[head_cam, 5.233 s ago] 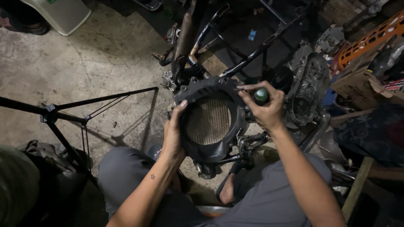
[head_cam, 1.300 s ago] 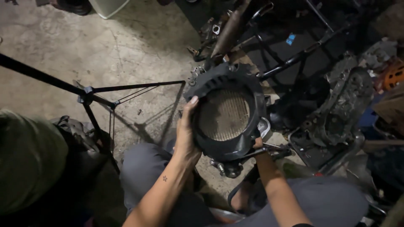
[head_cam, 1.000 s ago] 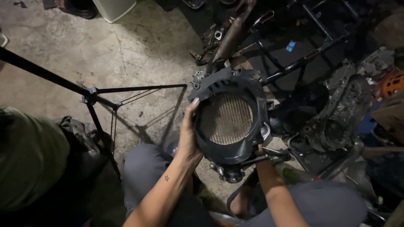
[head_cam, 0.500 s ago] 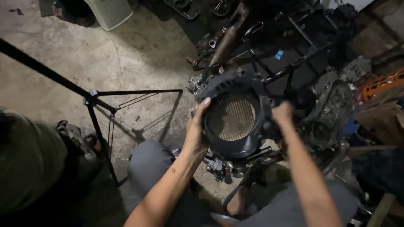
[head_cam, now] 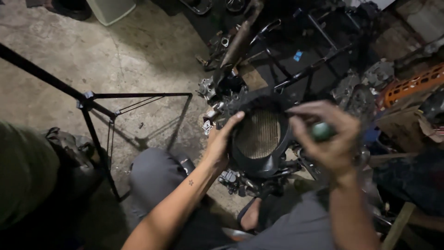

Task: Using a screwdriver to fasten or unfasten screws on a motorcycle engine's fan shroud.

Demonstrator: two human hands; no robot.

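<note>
A round black housing [head_cam: 259,134] with a pale ribbed mesh in its middle stands tilted among dark engine parts in front of my knees. My left hand [head_cam: 221,141] grips its left rim, thumb on the front edge. My right hand [head_cam: 329,136] is raised at the housing's right side, blurred, closed around a green-handled tool [head_cam: 321,131]. The tool's tip is hidden by my fingers.
A black tripod stand [head_cam: 95,109] spreads over the concrete floor at the left. A dark metal frame [head_cam: 314,55] and engine parts lie beyond the housing. An orange crate [head_cam: 409,85] sits at the right. Small metal parts [head_cam: 231,178] lie by my knee.
My right hand has come up from below the housing to its right side and now holds the green-handled tool. My left hand has kept its grip on the rim.
</note>
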